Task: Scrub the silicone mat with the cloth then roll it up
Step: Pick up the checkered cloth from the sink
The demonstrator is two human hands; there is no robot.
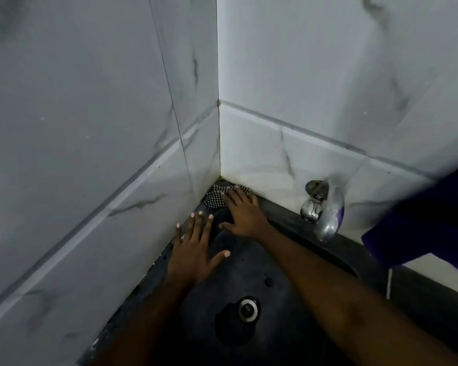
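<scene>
A black-and-white checkered cloth [214, 199] lies bunched in the far corner of the dark counter, where the two tiled walls meet. My right hand [245, 216] reaches to it, and its straight fingers lie on top of the cloth. My left hand [193, 250] is spread flat with fingers apart over the left rim of the black sink [251, 276] and holds nothing. A blurred purple sheet [423, 220] hangs in at the right edge. I cannot tell whether it is the silicone mat.
A chrome tap [321, 207] stands on the counter behind the sink, right of my right hand. The basin has a round drain [249, 310] near its middle. White marbled wall tiles [103, 128] close in the left and the back.
</scene>
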